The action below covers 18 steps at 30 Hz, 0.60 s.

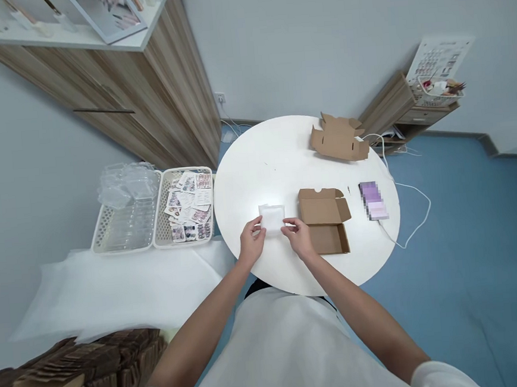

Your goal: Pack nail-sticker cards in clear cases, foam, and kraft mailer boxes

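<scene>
Cardboard blanks (76, 375) stacked nearest, at 8 o'clock of the hands; white foam sheets (113, 285) just past them. Left hand (251, 243) closed in a pinch on the left edge of the white packet (272, 216), thumb on top. Right hand (298, 237) pinches its right edge. Packet sits low on the round white surface (273, 156), near the person's side. Open cardboard box (329, 238) at 3 o'clock of the packet, just beside the right hand, lid flap back. Phone (373, 201) further out at 3, white cable (415, 217) running off the rim. Off the surface at 9 o'clock: card basket (186, 244), then clear-case basket (98, 233), touching side by side. Second box (339, 139), unfolded, at 1 o'clock on the far side.
</scene>
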Each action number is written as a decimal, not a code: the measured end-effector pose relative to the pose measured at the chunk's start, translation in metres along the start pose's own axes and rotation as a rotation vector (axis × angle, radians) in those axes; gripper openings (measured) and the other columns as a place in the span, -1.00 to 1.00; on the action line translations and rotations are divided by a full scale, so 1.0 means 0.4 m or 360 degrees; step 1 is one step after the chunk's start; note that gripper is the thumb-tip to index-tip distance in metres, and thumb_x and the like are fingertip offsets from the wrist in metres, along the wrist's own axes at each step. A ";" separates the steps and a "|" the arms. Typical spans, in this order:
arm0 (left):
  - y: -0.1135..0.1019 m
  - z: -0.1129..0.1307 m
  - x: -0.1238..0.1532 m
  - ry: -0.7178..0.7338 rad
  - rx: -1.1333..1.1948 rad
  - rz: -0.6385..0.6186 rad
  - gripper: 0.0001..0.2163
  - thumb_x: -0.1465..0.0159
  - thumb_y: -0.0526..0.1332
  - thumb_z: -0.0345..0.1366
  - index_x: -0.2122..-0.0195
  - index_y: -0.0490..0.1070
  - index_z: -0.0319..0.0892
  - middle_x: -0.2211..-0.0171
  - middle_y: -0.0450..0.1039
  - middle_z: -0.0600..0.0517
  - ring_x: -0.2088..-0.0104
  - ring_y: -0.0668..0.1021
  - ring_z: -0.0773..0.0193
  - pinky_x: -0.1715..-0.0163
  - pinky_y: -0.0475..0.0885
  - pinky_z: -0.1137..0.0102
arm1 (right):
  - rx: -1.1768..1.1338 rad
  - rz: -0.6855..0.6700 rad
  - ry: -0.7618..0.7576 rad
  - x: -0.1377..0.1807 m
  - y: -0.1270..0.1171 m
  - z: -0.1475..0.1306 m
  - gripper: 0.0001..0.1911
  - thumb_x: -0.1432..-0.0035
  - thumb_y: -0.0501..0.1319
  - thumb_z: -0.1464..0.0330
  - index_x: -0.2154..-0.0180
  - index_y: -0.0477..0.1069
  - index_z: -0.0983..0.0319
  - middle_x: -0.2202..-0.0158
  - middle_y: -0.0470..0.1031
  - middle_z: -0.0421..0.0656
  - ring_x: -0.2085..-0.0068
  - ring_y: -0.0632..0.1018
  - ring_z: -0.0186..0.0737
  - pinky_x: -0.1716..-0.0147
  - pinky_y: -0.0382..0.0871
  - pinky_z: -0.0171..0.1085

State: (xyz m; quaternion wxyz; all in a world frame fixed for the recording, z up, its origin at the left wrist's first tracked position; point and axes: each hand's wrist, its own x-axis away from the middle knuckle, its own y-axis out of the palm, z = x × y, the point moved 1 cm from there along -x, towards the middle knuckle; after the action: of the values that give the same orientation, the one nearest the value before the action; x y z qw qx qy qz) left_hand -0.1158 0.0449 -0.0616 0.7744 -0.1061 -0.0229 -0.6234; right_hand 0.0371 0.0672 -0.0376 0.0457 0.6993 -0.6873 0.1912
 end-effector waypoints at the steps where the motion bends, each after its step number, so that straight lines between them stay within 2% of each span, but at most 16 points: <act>1: 0.028 0.016 0.014 0.0021 0.0012 -0.0026 -0.64 -0.12 0.14 -0.28 0.02 0.27 -0.11 0.05 0.29 -0.07 0.21 0.43 0.30 0.28 0.44 0.34 | -0.0014 0.0017 -0.0015 0.013 -0.036 0.002 -0.70 0.12 0.19 0.27 0.27 0.36 0.23 0.21 0.44 -0.10 0.29 0.49 -0.24 0.30 0.35 -0.25; 5: 0.165 0.055 0.072 0.0035 0.0026 -0.0184 -0.63 -0.11 0.14 -0.30 0.02 0.27 -0.10 0.06 0.27 -0.08 0.21 0.42 0.30 0.31 0.45 0.37 | -0.0003 0.0083 -0.0050 0.053 -0.196 0.041 -0.65 0.12 0.19 0.22 0.25 0.34 0.25 0.24 0.46 -0.07 0.30 0.50 -0.22 0.29 0.36 -0.22; 9: 0.298 0.048 0.122 -0.0028 0.0007 -0.0317 -0.61 -0.10 0.15 -0.34 0.00 0.25 -0.10 0.07 0.25 -0.09 0.19 0.41 0.28 0.31 0.46 0.37 | 0.0103 0.0090 -0.0014 0.070 -0.331 0.098 -0.67 0.13 0.20 0.23 0.28 0.33 0.24 0.26 0.46 -0.09 0.36 0.50 -0.22 0.36 0.36 -0.23; 13: 0.388 0.043 0.154 -0.0129 -0.0040 -0.0281 -0.55 -0.06 0.18 -0.37 -0.01 0.23 -0.14 0.07 0.26 -0.12 0.16 0.42 0.23 0.29 0.45 0.34 | 0.0191 0.0029 -0.0002 0.070 -0.412 0.120 -0.71 0.12 0.17 0.26 0.30 0.32 0.24 0.34 0.46 -0.12 0.40 0.49 -0.24 0.42 0.35 -0.26; 18: 0.484 0.084 0.176 -0.0157 0.0191 -0.0270 -0.49 -0.02 0.23 -0.36 -0.03 0.16 -0.15 0.00 0.24 -0.14 0.08 0.41 0.18 0.25 0.45 0.32 | 0.0200 0.0035 -0.0149 0.065 -0.510 0.104 -0.75 0.10 0.14 0.30 0.29 0.32 0.21 0.22 0.41 -0.12 0.34 0.48 -0.25 0.46 0.34 -0.32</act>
State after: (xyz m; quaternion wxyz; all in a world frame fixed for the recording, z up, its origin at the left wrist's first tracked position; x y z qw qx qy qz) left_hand 0.0908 0.0226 -0.0433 0.7218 -0.0877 -0.1070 -0.6781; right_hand 0.2448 0.0394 -0.0267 -0.0328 0.7013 -0.6830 0.2015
